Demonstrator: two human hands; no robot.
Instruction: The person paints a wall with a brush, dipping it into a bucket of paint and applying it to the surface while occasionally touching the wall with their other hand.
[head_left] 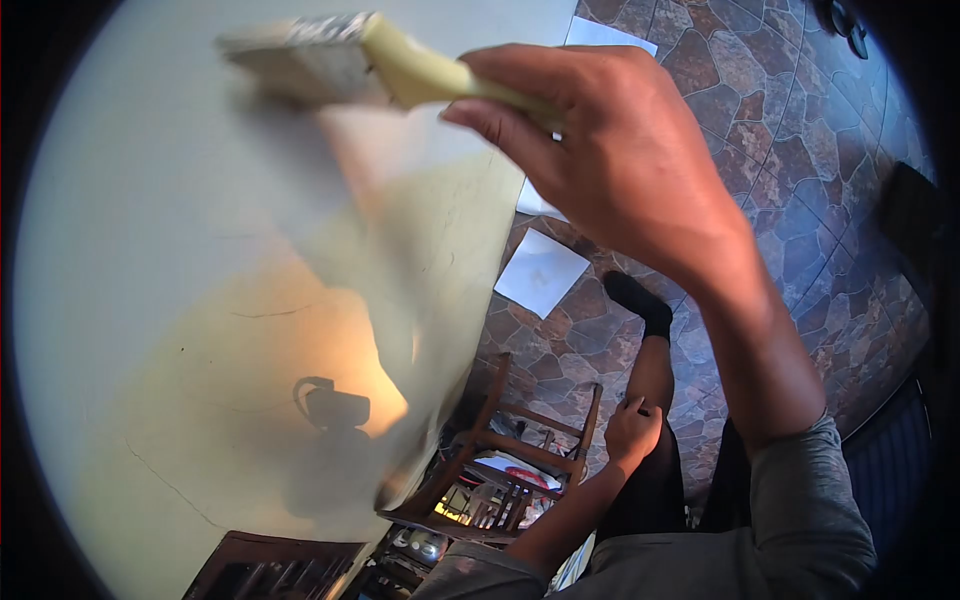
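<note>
- This looks like a room in a home.
- The floor (700, 50) has brown and grey stone-patterned tiling.
- Beside the pale, finely cracked wall (200, 430) stands dark wooden furniture (483, 418), with household clutter (515, 470) packed around it, too jumbled to name piece by piece.
- The person's foot (635, 295) is in a dark sock, without a shoe, on that floor.

The wall (220, 330) is on the left, the stone-tile floor (690, 60) on the right. Near, beside the wall, is a wooden chair (530, 452). Farther, one paper sheet (543, 273) lies on the floor; another sheet (612, 36) lies far.
</note>
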